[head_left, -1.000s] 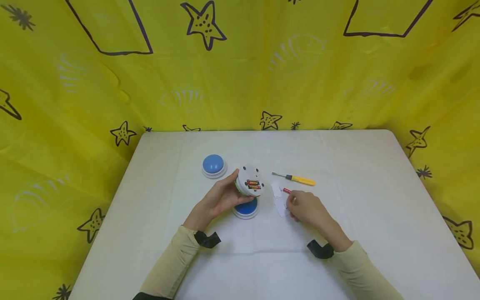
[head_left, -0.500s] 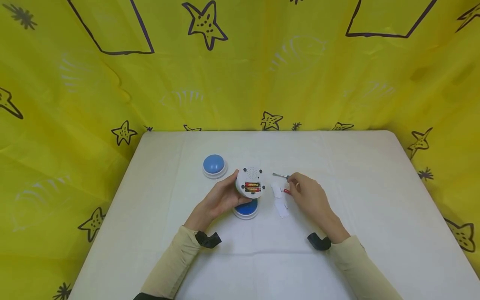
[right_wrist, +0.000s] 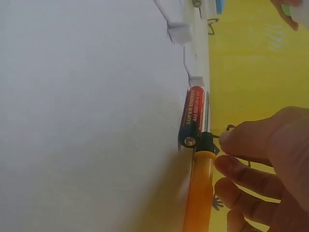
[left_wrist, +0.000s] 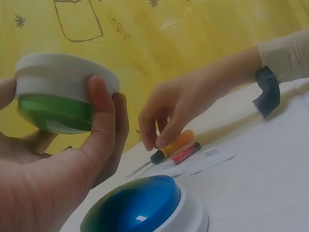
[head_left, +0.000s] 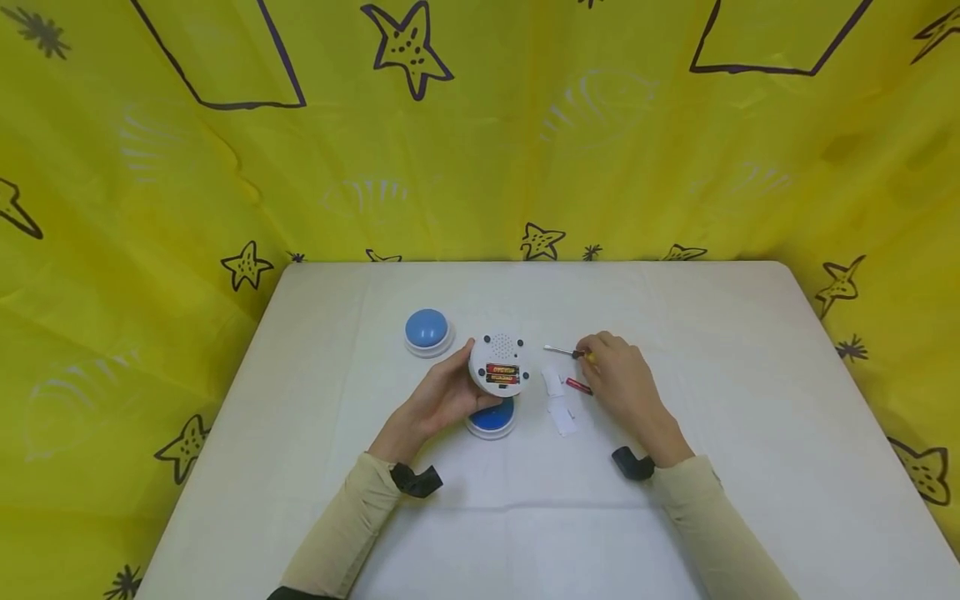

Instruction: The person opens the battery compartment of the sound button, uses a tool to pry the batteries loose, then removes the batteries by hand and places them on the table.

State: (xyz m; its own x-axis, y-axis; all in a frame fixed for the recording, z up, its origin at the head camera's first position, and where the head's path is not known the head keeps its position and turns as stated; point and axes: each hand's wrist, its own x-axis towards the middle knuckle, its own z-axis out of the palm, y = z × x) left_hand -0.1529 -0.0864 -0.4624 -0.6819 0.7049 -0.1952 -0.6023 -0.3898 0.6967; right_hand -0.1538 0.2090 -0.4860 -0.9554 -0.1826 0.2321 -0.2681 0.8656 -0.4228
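Screwdriver: yellow plastic handle, metal shaft (left_wrist: 179,140); on white table (head_left: 697,317), shaft pointing left, towards raised device.
Right hand (head_left: 621,383): nearer; fingertips at handle's collar end, loosely bent, not wrapped round; contact unclear.
Left hand (head_left: 442,396): grips white-and-green round device (head_left: 502,344).

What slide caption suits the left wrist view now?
Left hand holding a green-and-white button, green side down, a blue button below, the right hand beyond, near a screwdriver.

the screwdriver shaft (head_left: 558,350) looks metal, the handle (right_wrist: 199,195) plastic.
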